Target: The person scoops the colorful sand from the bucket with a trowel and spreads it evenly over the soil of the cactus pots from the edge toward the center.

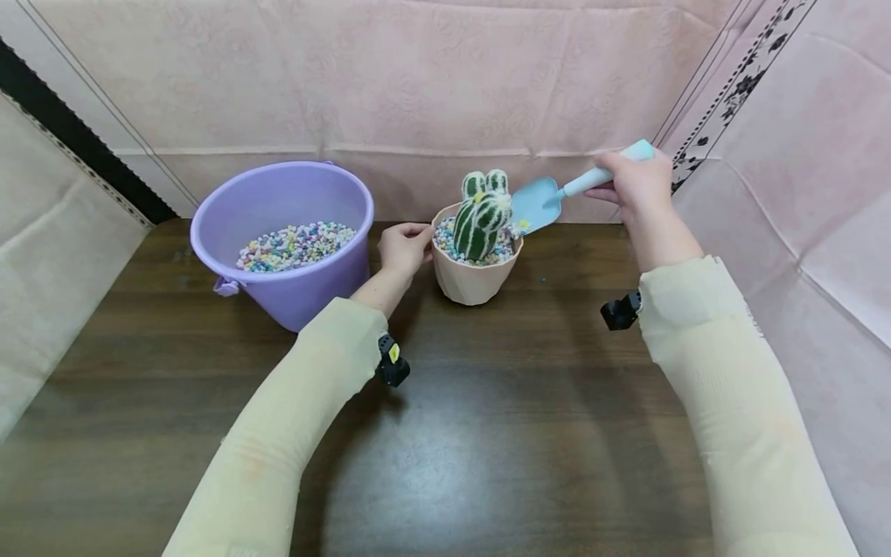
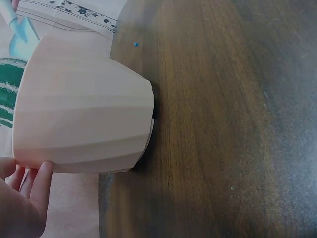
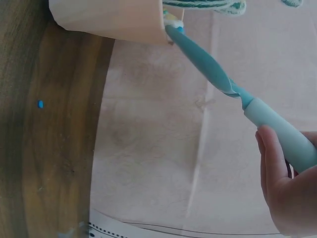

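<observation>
My right hand grips the pale handle of a light blue trowel at the right. The trowel slopes down to the left, its tip at the rim of a cream flowerpot. In the right wrist view, small beads lie by the blade's tip at that rim. A green and white cactus stands in the pot, with coloured beads around its base. My left hand pinches the pot's left rim; the left wrist view shows its fingers against the outer wall.
A purple bucket with many coloured beads inside stands left of my left hand. One small blue bead lies on the dark wooden table to the right of the pot. Pale cloth hangs behind and at both sides.
</observation>
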A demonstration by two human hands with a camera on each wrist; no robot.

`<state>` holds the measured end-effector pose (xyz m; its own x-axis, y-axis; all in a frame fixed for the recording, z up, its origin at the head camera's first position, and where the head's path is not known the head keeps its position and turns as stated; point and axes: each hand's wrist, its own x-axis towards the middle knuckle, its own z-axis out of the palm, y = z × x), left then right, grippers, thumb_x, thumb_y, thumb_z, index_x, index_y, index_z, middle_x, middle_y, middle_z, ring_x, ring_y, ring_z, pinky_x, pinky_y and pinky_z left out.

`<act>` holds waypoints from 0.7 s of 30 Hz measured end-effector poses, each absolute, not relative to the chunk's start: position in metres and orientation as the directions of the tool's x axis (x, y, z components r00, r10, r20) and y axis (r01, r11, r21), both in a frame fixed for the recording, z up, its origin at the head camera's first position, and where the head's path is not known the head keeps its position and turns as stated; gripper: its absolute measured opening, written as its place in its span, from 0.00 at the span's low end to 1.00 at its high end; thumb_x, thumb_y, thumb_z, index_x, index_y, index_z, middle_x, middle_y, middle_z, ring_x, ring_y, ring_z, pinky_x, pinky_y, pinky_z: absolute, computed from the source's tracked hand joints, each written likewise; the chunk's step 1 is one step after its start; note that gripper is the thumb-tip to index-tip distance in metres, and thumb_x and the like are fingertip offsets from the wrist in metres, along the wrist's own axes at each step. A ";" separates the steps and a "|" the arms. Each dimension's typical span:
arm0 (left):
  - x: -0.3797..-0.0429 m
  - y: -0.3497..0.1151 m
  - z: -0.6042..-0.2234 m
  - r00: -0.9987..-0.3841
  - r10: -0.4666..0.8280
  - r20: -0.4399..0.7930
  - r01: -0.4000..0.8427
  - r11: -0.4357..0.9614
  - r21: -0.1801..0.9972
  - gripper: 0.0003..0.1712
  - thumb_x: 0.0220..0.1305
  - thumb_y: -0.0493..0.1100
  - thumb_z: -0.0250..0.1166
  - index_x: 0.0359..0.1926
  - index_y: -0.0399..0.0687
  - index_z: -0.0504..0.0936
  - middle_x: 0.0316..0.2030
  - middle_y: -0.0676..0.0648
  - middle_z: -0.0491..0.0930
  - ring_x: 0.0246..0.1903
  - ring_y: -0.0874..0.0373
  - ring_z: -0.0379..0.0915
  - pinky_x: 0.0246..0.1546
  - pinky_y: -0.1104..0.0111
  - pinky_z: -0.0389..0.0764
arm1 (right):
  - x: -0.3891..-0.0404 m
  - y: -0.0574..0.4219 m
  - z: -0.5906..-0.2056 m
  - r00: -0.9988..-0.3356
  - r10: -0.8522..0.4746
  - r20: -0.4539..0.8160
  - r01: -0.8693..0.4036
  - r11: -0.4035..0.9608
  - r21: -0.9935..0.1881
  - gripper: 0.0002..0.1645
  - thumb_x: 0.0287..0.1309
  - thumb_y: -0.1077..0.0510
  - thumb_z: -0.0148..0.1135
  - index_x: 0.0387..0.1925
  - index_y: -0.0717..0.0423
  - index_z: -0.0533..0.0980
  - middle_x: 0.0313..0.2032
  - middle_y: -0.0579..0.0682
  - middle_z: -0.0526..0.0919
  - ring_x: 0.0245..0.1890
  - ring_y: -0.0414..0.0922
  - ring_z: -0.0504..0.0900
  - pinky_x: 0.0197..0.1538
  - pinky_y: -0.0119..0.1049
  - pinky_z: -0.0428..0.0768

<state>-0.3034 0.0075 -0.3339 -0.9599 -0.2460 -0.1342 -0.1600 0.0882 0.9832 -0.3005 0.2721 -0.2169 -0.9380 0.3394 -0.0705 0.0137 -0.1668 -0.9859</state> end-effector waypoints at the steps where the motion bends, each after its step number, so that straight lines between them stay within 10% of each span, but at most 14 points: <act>1: -0.303 0.007 -0.334 -0.960 -0.246 -0.132 -0.158 0.090 0.983 0.14 0.62 0.42 0.62 0.46 0.40 0.83 0.43 0.40 0.82 0.29 0.63 0.76 0.34 0.72 0.85 | -0.300 0.271 -0.215 -0.941 0.332 -0.059 0.008 -0.152 -0.988 0.13 0.48 0.68 0.65 0.30 0.58 0.67 0.24 0.48 0.75 0.20 0.40 0.83 0.20 0.34 0.83; 10: -0.304 0.008 -0.335 -0.963 -0.245 -0.108 -0.132 0.085 0.988 0.13 0.62 0.41 0.62 0.44 0.37 0.83 0.40 0.39 0.82 0.30 0.59 0.77 0.25 0.78 0.81 | -0.297 0.260 -0.205 -0.956 0.294 0.017 -0.021 -0.008 -1.000 0.10 0.49 0.68 0.64 0.27 0.59 0.69 0.20 0.46 0.76 0.15 0.39 0.82 0.21 0.31 0.83; 21: -0.296 0.002 -0.318 -0.970 -0.231 0.070 -0.013 0.341 0.940 0.15 0.62 0.42 0.61 0.47 0.40 0.83 0.43 0.41 0.83 0.43 0.54 0.78 0.43 0.68 0.80 | -0.291 0.265 -0.199 -0.939 0.343 -0.022 -0.027 -0.137 -0.990 0.12 0.49 0.69 0.63 0.29 0.59 0.66 0.22 0.48 0.76 0.17 0.41 0.83 0.19 0.34 0.83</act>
<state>-0.2964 0.0021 -0.3181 -0.9705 -0.2308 0.0700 -0.0132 0.3407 0.9401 -0.2909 0.2655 -0.1990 -0.9389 0.3433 -0.0221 -0.0268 -0.1370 -0.9902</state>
